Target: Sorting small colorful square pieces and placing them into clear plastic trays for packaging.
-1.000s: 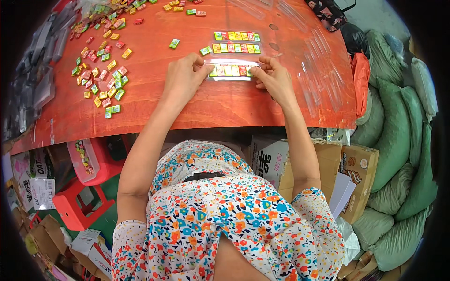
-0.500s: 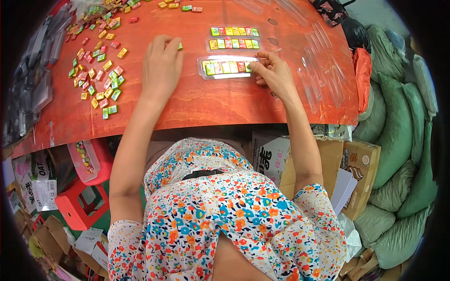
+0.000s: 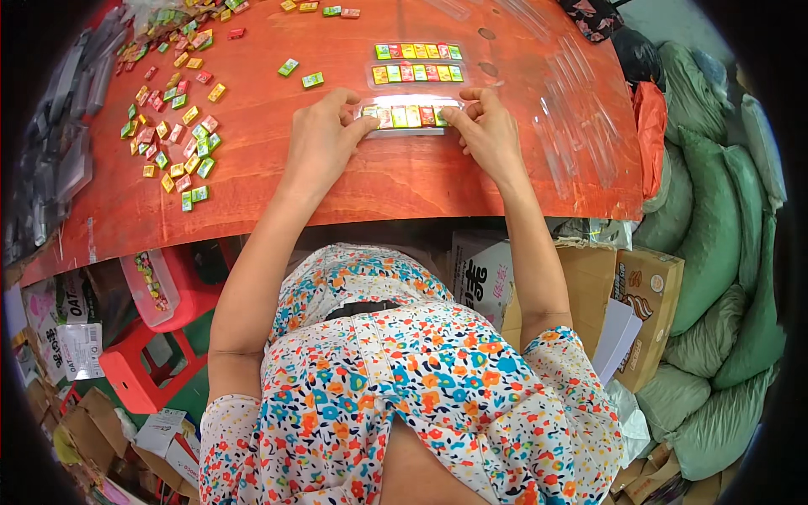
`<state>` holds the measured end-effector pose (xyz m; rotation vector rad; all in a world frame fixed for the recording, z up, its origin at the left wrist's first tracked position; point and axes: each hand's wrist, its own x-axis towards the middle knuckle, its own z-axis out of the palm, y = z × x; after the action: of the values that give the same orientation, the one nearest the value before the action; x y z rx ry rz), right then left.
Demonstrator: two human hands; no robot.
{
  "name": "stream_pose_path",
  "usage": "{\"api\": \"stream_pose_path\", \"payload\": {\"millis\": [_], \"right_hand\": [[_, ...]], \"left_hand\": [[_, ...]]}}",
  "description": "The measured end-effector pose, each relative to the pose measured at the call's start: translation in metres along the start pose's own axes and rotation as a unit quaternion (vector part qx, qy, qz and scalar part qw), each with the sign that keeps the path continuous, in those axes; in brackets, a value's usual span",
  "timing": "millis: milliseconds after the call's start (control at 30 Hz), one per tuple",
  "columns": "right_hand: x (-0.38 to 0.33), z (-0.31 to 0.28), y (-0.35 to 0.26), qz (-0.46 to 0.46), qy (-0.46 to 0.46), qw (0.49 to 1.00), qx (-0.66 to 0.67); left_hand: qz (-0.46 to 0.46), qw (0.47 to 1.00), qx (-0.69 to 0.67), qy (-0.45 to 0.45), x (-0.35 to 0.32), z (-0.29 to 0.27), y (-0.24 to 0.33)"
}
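Observation:
A clear plastic tray point(image 3: 407, 132) holds a row of small boxes point(image 3: 411, 116) in green, yellow and red, several side by side. My left hand point(image 3: 322, 133) grips its left end, thumb in front and fingers curled behind. On its right end my right hand point(image 3: 491, 130) has thumb and fingers closed, the thumb over the last green box. The tray looks slightly tilted, its front wall catching the light. Behind it lie two more clear trays, one with a row of boxes point(image 3: 418, 73) and the farther one with another row point(image 3: 418, 51). Two green boxes point(image 3: 312, 80) lie loose beyond my left hand.
Many loose coloured boxes point(image 3: 189, 143) are scattered over the left of the red table point(image 3: 379, 185). Clear plastic strips point(image 3: 581, 126) lie on the right. Dark plastic pieces point(image 3: 76, 160) crowd the left edge. Green sacks point(image 3: 707, 227) stand right of the table; a red stool point(image 3: 151, 370) is below.
My left hand has come right and nearer, onto the tray's left end, uncovering two loose green boxes. The tray has tipped a little, its front wall showing more. My right hand stays at its right end.

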<state>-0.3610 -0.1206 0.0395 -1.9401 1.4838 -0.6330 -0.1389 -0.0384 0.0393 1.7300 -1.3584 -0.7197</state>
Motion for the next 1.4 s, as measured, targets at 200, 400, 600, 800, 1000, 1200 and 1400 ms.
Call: {"api": "stream_pose_path", "payload": {"millis": [200, 400, 600, 800, 1000, 1200, 1400], "right_hand": [[0.004, -0.008, -0.017, 0.048, -0.011, 0.993, 0.110], [0.003, -0.003, -0.008, 0.029, -0.029, 0.998, 0.048], [0.006, -0.014, -0.012, 0.079, -0.050, 0.978, 0.185], [0.050, -0.020, -0.013, 0.062, -0.036, 0.993, 0.090], [0.055, -0.011, -0.001, 0.079, -0.021, 0.993, 0.085], [0.050, -0.021, -0.009, 0.083, -0.021, 0.973, 0.213], [0.105, -0.020, 0.004, 0.083, -0.029, 0.995, 0.037]], "left_hand": [[-0.037, 0.994, -0.105, 0.003, 0.007, -0.004, 0.008], [0.035, 0.996, 0.079, 0.030, 0.008, 0.004, -0.007], [-0.085, 0.988, -0.126, -0.013, 0.010, -0.002, 0.005], [-0.052, 0.998, -0.038, -0.014, 0.061, 0.003, 0.009], [-0.069, 0.996, -0.053, -0.030, 0.062, 0.009, 0.009], [-0.061, 0.991, -0.117, -0.021, 0.061, 0.007, 0.006], [-0.042, 0.998, 0.019, -0.037, 0.114, 0.014, -0.003]]}}
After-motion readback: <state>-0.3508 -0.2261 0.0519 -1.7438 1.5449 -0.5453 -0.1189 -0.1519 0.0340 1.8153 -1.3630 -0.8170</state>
